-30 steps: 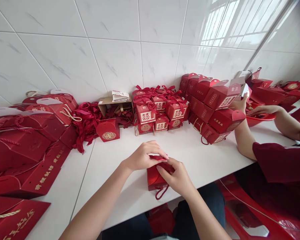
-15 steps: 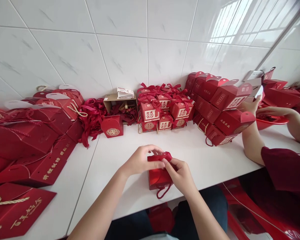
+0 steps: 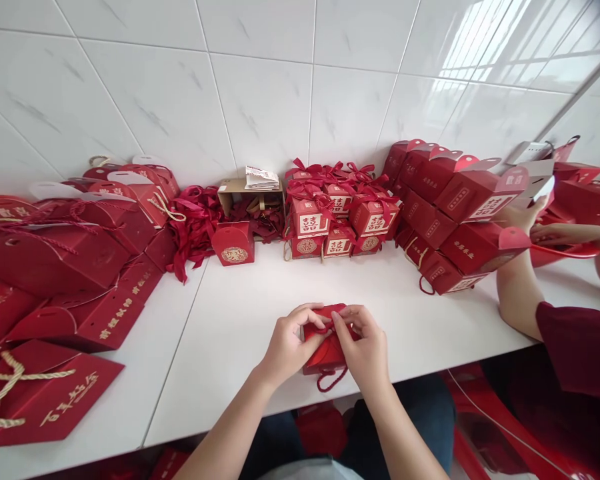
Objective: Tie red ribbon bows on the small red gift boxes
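Observation:
A small red gift box [image 3: 326, 355] with a red cord handle sits near the front edge of the white table [image 3: 240, 313]. My left hand [image 3: 289, 345] grips its left side, fingers curled over the top flap. My right hand [image 3: 362, 347] pinches the top flap from the right. Both hands cover most of the box; only its front face and the hanging cord show.
Finished ribbon-tied red boxes [image 3: 330, 220] stand at the back centre, beside a cardboard box [image 3: 250, 197] and loose red ribbons [image 3: 193, 223]. Larger red bags [image 3: 55, 267] fill the left. Stacked open red boxes [image 3: 450, 213] lie at the right, where another person's arms [image 3: 517, 287] work.
Both hands and the small box have come closer together, fingers now folded over the top flap. The view has shifted leftward and slightly down.

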Demonstrator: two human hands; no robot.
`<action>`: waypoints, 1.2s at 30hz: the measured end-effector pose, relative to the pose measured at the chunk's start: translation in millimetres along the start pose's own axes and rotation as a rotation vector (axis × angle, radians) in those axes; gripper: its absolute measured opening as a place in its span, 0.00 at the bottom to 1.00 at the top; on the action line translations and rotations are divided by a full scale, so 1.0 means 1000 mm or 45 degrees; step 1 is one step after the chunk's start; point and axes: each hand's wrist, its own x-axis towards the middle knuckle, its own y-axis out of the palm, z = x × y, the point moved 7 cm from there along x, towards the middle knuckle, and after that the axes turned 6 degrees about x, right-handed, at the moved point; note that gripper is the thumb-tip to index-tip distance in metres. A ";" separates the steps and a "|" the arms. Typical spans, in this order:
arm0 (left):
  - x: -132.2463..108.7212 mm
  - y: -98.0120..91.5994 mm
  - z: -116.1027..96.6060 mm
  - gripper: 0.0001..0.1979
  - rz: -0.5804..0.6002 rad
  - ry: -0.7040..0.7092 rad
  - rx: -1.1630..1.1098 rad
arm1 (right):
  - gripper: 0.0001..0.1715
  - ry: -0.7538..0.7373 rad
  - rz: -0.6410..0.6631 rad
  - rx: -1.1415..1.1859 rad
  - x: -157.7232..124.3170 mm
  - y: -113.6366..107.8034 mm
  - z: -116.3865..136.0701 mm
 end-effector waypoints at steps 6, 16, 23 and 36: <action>-0.001 0.000 0.005 0.06 -0.124 0.035 -0.006 | 0.12 -0.219 0.067 -0.204 -0.005 -0.002 0.009; 0.001 0.000 0.006 0.06 -0.108 0.059 -0.071 | 0.12 -0.119 0.145 -0.180 -0.006 -0.004 -0.006; 0.011 0.007 0.009 0.03 0.000 -0.011 -0.215 | 0.18 0.217 0.350 0.234 -0.007 0.006 -0.026; 0.002 -0.003 0.006 0.06 -0.049 -0.160 0.236 | 0.19 0.214 0.147 0.252 -0.016 0.002 -0.026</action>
